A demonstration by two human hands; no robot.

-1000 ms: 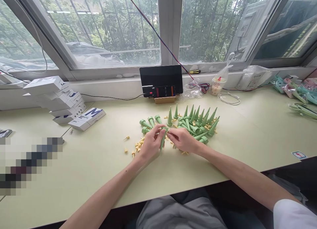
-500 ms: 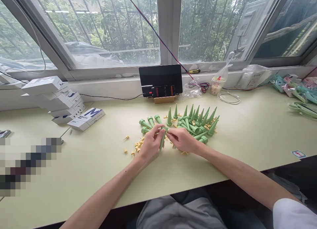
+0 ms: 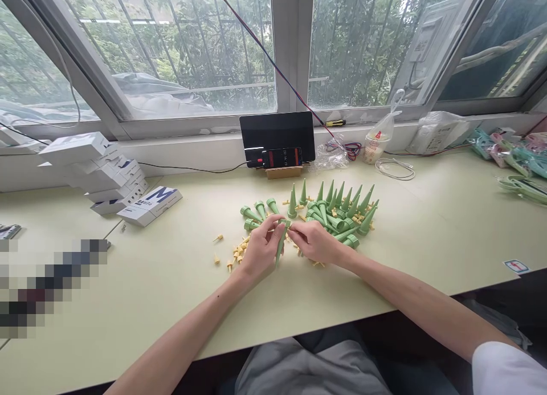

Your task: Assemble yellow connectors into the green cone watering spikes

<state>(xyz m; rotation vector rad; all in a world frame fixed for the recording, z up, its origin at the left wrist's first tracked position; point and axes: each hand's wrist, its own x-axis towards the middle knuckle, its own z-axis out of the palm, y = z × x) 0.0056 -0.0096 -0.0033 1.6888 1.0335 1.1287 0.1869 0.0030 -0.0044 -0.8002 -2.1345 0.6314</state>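
My left hand is closed around a green plastic spike, its wide capped end up and its point slanting down. At that capped end, my right hand has its fingers pinched together; what they hold, if anything, is hidden. Behind and right of my right hand lies a cluster of green spikes, some standing point up, others on their sides. A few more green spikes lie just beyond my left hand. Small yellow plastic pieces are scattered left of my left hand, with others among the spikes.
A black tablet with a phone in front leans at the window. White boxes are stacked at the left. A bagged cup and a white cable sit at the back right, near wrapped colourful items.
Almost nothing differs. Both hands stay at the same spot with the green spike between them; only a tiny shift of the fingers and camera shows.
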